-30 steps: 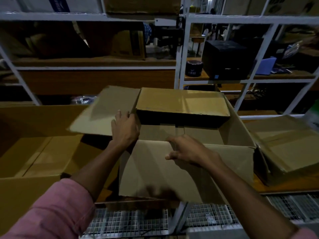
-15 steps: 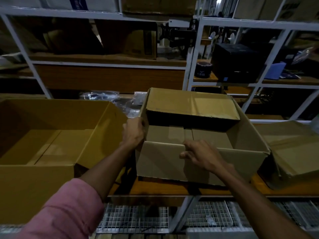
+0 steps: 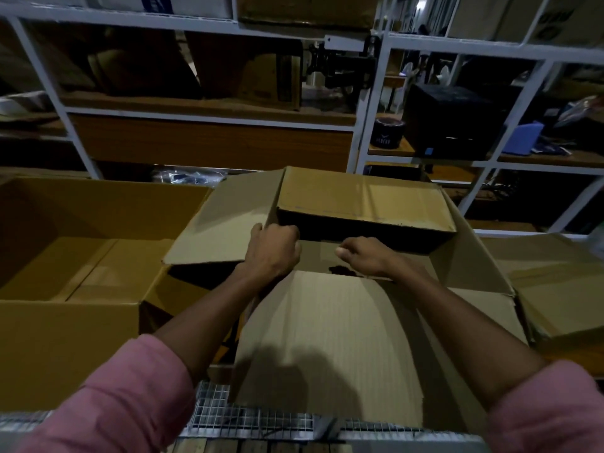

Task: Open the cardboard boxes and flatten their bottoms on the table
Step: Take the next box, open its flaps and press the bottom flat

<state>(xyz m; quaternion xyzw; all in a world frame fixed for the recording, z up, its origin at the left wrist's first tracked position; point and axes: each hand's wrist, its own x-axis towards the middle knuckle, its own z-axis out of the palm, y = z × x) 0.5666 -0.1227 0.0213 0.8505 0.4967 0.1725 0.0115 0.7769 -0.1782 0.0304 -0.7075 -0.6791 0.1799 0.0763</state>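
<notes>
The middle cardboard box [image 3: 470, 256] stands on the table in front of me with its top open. Its near flap [image 3: 327, 338] hangs out toward me, its left flap [image 3: 215, 230] lies out to the left, and its far flap [image 3: 362, 197] is folded in over the opening. My left hand [image 3: 273, 253] grips the left flap at the box's near left corner. My right hand [image 3: 362, 258] reaches over the near edge into the box with curled fingers; I see nothing in it. The box's bottom is mostly hidden in shadow.
A larger open cardboard box [image 3: 68, 318] stands to the left, touching the middle box's left flap. Another cardboard box [image 3: 562, 289] lies at the right. White metal shelving [image 3: 362, 125] with boxes and dark gear rises behind. A wire grid [image 3: 248, 416] runs below the table's edge.
The near flap has swung down toward me and the left flap has folded out to the left. Both hands have moved from the box's front wall to its opening.
</notes>
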